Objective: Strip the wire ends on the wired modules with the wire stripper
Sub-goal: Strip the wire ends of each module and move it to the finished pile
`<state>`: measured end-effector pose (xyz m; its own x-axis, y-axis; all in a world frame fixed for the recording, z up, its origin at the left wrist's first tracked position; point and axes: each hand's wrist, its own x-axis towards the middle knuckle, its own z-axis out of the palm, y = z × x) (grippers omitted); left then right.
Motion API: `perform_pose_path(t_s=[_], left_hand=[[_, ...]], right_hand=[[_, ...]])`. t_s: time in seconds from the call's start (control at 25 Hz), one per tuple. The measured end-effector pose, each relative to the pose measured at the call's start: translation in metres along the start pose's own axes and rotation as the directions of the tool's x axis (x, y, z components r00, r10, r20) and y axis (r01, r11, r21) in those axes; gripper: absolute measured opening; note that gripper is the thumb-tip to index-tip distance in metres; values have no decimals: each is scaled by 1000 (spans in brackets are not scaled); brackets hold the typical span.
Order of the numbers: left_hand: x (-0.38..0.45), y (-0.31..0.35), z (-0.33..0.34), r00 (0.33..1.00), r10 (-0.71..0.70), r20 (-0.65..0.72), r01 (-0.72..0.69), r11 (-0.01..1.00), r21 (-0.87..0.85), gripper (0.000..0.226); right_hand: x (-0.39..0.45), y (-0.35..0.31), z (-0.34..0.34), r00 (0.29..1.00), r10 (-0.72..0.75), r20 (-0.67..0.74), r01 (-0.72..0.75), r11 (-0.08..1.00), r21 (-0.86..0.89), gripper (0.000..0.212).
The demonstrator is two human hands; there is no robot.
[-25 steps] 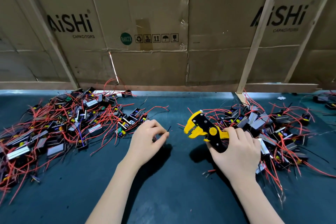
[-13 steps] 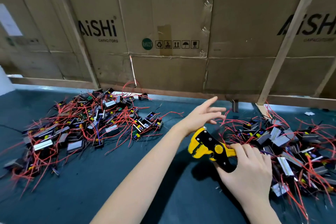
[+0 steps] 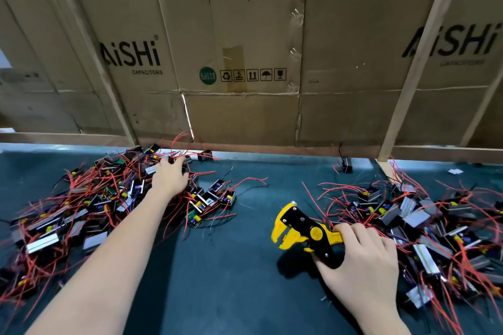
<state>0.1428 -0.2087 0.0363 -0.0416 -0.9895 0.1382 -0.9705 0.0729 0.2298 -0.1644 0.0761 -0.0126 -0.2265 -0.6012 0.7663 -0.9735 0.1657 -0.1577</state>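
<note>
The left hand reaches into the tangled pile, its grip hidden. Pulling one module could drag others along. The right hand holds the wire stripper.

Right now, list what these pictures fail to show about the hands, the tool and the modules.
- Left hand, head view: fingertips buried in the left pile of wires; whether they pinch a module cannot be told.
- Wire stripper, head view: its handles are covered by the right hand.
- Right pile, head view: cut off by the right edge.
- Wire ends: too small to tell stripped from unstripped.
</note>
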Motion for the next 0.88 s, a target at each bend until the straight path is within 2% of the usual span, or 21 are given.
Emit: perform_pose_path(t_s=[0.04,0.2,0.28,0.32,0.36,0.4,0.48,0.52,0.56,0.6,0.72,0.8,0.84,0.88], left_hand=[[1,-6,6,1000,-16,-25,15,999,-46,50],[-2,-10,9,963,-62,-263,-16,959,-284,21],[-7,-7,0,936,-168,-310,17,900,-435,18],[-9,-4,-6,916,-242,-321,27,834,-551,20],[-11,1,-16,902,-306,-304,14,726,-688,20],[-15,8,-27,909,-332,-253,-24,564,-826,18],[-28,26,-54,962,-239,-132,-91,176,-980,5],[-39,34,-63,984,-150,-98,-88,72,-994,9],[-53,43,-68,998,-39,-58,-56,56,-997,16],[-68,51,-70,998,65,-5,-13,110,-994,24],[-120,73,-50,952,252,172,40,456,-889,43],[-149,85,-22,933,296,204,-89,740,-666,52],[-160,89,-8,940,278,199,-147,854,-499,53],[-168,92,4,959,235,160,-170,925,-341,53]], right_hand=[[0,1,1,1000,7,4,-7,1000,-3,50],[0,4,3,999,32,24,-32,999,-19,51],[-1,3,4,999,29,35,-28,999,-23,53],[-1,3,4,999,28,37,-28,999,-21,54],[-1,3,4,999,32,40,-32,999,-18,55],[0,3,4,998,41,42,-40,999,-15,55],[0,3,4,997,64,41,-64,998,-13,57],[0,2,3,996,78,37,-78,997,-10,57],[0,2,3,995,91,32,-91,996,-6,57],[0,1,2,994,102,27,-102,995,-3,56],[1,2,-1,990,137,16,-137,991,11,53],[2,3,-3,988,150,17,-151,989,10,54],[1,4,-4,988,156,19,-156,988,3,55],[0,4,-5,987,161,22,-161,987,-5,56]])
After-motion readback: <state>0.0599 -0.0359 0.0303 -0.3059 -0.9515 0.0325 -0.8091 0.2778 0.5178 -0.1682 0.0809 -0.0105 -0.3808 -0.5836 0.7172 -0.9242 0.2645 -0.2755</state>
